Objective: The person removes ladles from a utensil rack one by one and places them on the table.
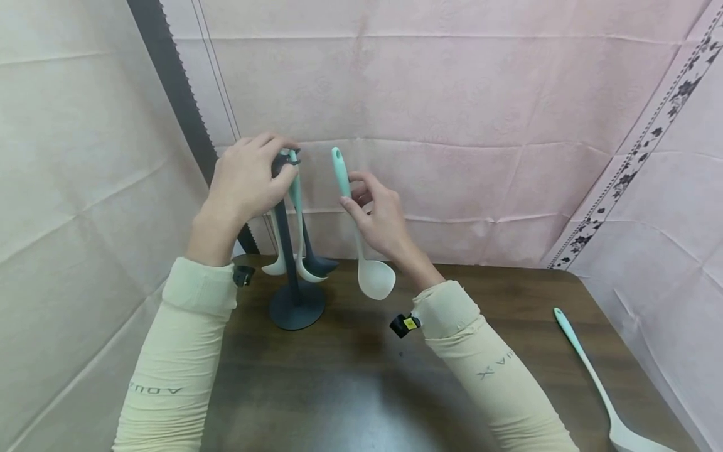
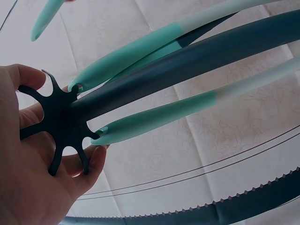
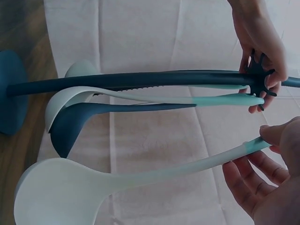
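One pale ladle [image 1: 376, 279], just right of the rack [image 1: 286, 242], I judge light, stiff and best held where my right grip [image 1: 381, 216] pinches its mint handle [image 1: 340, 169], while my left grip [image 1: 245, 172] holds the rack's hooked top [image 2: 60, 110].

Here's the stand [image 1: 289, 249], upright on your table [image 1: 344, 389] near the far edge, left of centre, with your left grip [image 1: 248, 179] on its top. To the post's left hangs one utensil [image 1: 275, 268]; to its right you've got a hanging ladle [image 1: 307, 274], with a second utensil [image 1: 323, 264] just behind. Further right, apart from the stand, it's the held ladle [image 1: 376, 280] in your right grip [image 1: 381, 216], bowl down over the table. And well to your right, a long-handled utensil [image 1: 590, 373] lies on the table, handle end away from you. Cloth [image 1: 452, 94] hangs behind the table.
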### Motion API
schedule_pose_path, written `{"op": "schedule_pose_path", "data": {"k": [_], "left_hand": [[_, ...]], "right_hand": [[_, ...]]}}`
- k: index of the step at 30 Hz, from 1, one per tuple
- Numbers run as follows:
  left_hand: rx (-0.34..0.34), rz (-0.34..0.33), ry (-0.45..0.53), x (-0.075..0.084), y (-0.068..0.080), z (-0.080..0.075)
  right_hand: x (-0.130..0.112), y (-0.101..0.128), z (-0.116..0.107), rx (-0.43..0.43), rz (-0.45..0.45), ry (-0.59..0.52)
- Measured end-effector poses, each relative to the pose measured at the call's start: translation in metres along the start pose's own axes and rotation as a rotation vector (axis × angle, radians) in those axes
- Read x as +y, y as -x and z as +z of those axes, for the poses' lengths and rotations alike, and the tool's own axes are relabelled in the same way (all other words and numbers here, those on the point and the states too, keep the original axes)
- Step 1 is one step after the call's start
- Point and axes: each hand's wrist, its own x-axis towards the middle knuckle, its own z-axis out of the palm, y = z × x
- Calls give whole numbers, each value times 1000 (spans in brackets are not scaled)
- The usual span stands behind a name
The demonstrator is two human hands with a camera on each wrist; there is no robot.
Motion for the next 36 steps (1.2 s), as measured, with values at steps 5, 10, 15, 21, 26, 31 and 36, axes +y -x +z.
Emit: {"op": "schedule_pose_path", "data": {"k": [5, 10, 15, 21, 26, 31, 36], "left_hand": [[3, -5, -1, 0, -1, 1], [-10, -13, 5, 0, 1, -1], [-15, -14, 4, 0, 0, -1], [-15, -12, 3, 0, -1, 0], [-12, -19, 8, 1, 0, -1], [-10, -15, 4, 1, -1, 0], [-4, -11, -3, 1, -1, 1]], "right_hand": [[5, 4, -5, 28, -13, -5], [7, 7, -8, 33, -5, -4], [13, 9, -11, 31, 4, -3], [21, 12, -19, 40, 15, 23], [24, 13, -28, 35, 15, 33], [26, 14, -35, 26, 28, 52], [31, 17, -39, 21, 43, 43]]}}
